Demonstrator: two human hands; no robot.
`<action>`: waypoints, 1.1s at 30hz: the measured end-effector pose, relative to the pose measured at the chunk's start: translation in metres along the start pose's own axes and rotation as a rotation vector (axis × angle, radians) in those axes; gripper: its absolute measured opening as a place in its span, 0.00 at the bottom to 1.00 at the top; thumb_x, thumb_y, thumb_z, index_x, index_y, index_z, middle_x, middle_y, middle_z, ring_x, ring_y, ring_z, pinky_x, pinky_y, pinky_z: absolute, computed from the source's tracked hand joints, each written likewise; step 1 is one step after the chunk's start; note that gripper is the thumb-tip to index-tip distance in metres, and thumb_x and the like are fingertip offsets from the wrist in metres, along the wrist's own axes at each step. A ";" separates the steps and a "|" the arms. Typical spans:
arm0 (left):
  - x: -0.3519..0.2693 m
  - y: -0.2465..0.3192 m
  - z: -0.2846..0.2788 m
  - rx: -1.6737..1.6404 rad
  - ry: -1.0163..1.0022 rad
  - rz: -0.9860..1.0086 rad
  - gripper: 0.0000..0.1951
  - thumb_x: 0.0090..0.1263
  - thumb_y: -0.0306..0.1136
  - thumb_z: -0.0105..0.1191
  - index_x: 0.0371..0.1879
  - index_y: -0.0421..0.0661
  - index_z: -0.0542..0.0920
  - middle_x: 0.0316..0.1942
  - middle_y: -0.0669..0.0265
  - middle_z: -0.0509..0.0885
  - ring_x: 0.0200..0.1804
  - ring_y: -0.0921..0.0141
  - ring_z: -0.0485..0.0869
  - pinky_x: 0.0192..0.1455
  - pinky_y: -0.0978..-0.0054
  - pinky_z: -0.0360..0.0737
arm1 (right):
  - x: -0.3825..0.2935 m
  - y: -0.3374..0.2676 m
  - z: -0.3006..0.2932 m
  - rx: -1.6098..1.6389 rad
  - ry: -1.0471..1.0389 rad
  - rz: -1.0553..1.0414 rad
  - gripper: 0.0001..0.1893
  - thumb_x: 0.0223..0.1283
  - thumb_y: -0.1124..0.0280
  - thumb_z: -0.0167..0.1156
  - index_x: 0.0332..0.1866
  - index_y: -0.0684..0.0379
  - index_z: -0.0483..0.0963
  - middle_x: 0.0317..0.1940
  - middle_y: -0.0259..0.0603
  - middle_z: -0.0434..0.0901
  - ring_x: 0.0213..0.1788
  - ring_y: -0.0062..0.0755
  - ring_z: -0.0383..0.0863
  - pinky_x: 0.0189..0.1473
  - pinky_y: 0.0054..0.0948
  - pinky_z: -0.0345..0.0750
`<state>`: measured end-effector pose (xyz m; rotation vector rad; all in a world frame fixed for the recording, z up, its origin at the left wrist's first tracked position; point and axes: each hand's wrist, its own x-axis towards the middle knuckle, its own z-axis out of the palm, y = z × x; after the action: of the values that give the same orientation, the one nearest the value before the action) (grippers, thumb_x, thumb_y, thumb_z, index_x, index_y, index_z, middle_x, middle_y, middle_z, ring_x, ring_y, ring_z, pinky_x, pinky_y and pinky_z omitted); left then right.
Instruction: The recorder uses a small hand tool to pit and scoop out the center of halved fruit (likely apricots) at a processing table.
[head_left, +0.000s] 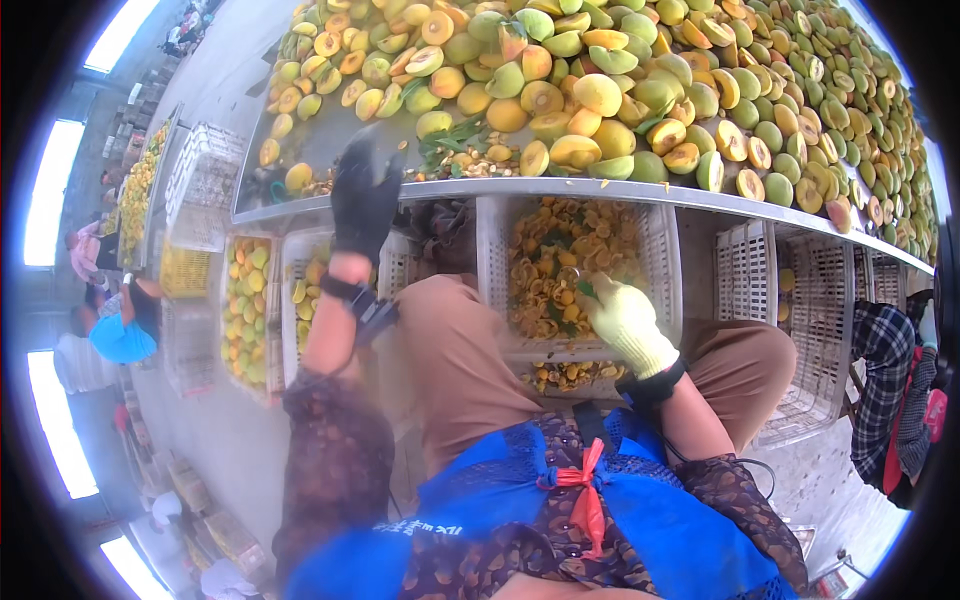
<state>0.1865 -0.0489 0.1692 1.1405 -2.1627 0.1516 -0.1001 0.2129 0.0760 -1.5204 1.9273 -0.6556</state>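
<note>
My left hand (366, 199), in a black glove, hangs over the front edge of a metal table (450, 189). Motion blurs it; the fingers point away from me, thumb apart, and I see nothing in it. My right hand (628, 319), in a pale yellow knit glove, is above a white plastic crate (666, 262) between my knees. Its curled fingers hold a small tool with a metal loop (572, 273); the handle is mostly hidden. Fruit scraps and pits (551, 247) fill the crate. Halved peach-like fruits (577, 150) are heaped across the table, with green leaves (454, 139) near its edge.
Crates of fruit halves (246, 311) stand at my left. More white crates (806, 330) are at my right, beside a person in plaid (885, 375). Stacked crates (202, 169) and a worker in blue (124, 330) are farther left. More scraps (574, 375) lie below the middle crate.
</note>
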 end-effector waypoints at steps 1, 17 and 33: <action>0.034 0.021 0.020 0.046 -0.118 0.165 0.22 0.72 0.41 0.61 0.62 0.46 0.81 0.62 0.50 0.83 0.65 0.54 0.81 0.69 0.58 0.76 | 0.001 0.001 -0.003 0.011 -0.006 -0.002 0.15 0.68 0.60 0.62 0.52 0.59 0.80 0.36 0.54 0.87 0.41 0.57 0.87 0.44 0.49 0.81; 0.106 0.058 0.158 -0.217 -0.291 -0.374 0.35 0.55 0.54 0.73 0.55 0.42 0.79 0.50 0.48 0.88 0.55 0.52 0.87 0.58 0.59 0.81 | -0.008 -0.021 -0.036 0.302 0.218 -0.060 0.10 0.69 0.63 0.60 0.47 0.58 0.79 0.32 0.55 0.85 0.34 0.55 0.86 0.38 0.46 0.80; -0.100 0.240 0.043 -1.728 -0.408 -0.387 0.26 0.85 0.37 0.47 0.78 0.43 0.64 0.74 0.61 0.70 0.74 0.67 0.70 0.78 0.66 0.66 | -0.028 -0.030 -0.060 1.339 -0.108 0.012 0.24 0.75 0.50 0.61 0.56 0.63 0.76 0.30 0.35 0.81 0.21 0.19 0.77 0.25 0.21 0.78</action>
<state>0.0193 0.1490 0.1231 0.4165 -1.3681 -1.8259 -0.1176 0.2345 0.1430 -0.6252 0.9245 -1.4052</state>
